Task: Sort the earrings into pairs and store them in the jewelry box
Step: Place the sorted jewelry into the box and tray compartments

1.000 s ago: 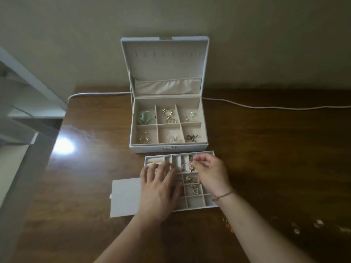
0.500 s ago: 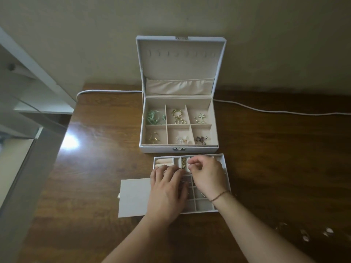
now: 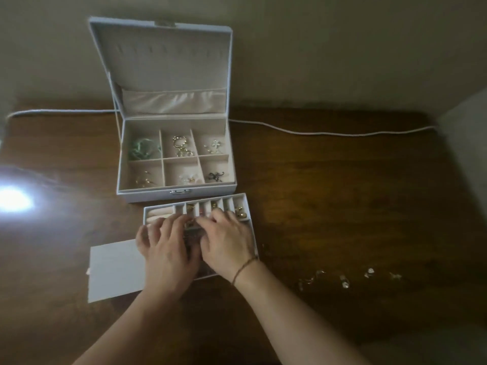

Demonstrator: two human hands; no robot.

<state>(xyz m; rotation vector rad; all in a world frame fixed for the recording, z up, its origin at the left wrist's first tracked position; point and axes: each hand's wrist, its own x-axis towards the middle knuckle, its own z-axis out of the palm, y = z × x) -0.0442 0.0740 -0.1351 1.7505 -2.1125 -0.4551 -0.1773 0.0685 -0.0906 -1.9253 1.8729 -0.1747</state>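
The white jewelry box (image 3: 176, 192) stands open on the wooden table, and each of its six compartments holds earrings, among them a green pair (image 3: 143, 150) and a gold pair (image 3: 181, 146). In front of it lies a divided tray (image 3: 195, 202) with earrings in some narrow slots, such as a gold one (image 3: 240, 210). My left hand (image 3: 168, 248) rests flat on the tray with its fingers spread. My right hand (image 3: 226, 243) covers the tray's middle, its fingertips bunched at the slots. Blur hides whether they pinch an earring. Several loose earrings (image 3: 345, 281) lie on the table to the right.
A flat white panel (image 3: 113, 270) lies left of the tray, partly under my left hand. A white cable (image 3: 316, 133) runs along the table's back edge behind the box. Bright glare (image 3: 13, 201) sits at the left. A wall corner (image 3: 463, 122) stands at the far right.
My right hand has come down lower over the tray's middle, close against my left hand. The view has swung right, bringing the loose earrings on the table into sight.
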